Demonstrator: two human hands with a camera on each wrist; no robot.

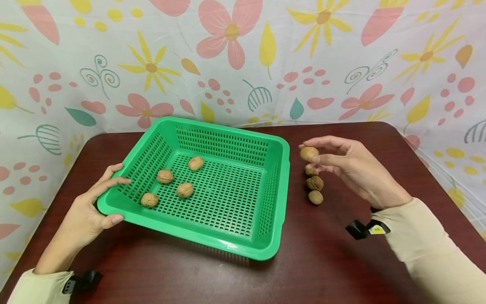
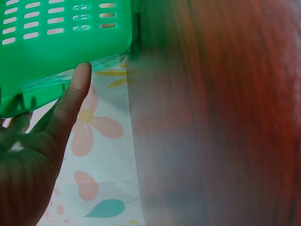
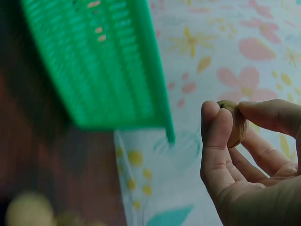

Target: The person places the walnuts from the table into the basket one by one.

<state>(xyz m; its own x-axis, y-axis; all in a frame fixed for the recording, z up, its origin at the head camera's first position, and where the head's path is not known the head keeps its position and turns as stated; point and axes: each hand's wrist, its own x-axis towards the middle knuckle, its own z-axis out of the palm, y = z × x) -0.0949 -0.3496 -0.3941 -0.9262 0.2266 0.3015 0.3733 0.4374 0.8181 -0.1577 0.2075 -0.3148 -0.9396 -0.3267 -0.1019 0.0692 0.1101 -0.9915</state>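
A green plastic basket with slotted walls and floor stands on the table. Several walnuts lie in its left half. My left hand grips the basket's left near corner, fingers over the rim and thumb on the near side; the left wrist view shows the thumb against the wall. Right of the basket, my right hand pinches a walnut between thumb and fingertips, also seen raised in the right wrist view. Below that hand, three more walnuts sit in a row, the farthest partly hidden by fingers.
The dark red-brown wooden table has rounded far corners. A white cloth printed with flowers and leaves hangs behind it. The basket's right rim stands between the walnut row and the basket's inside.
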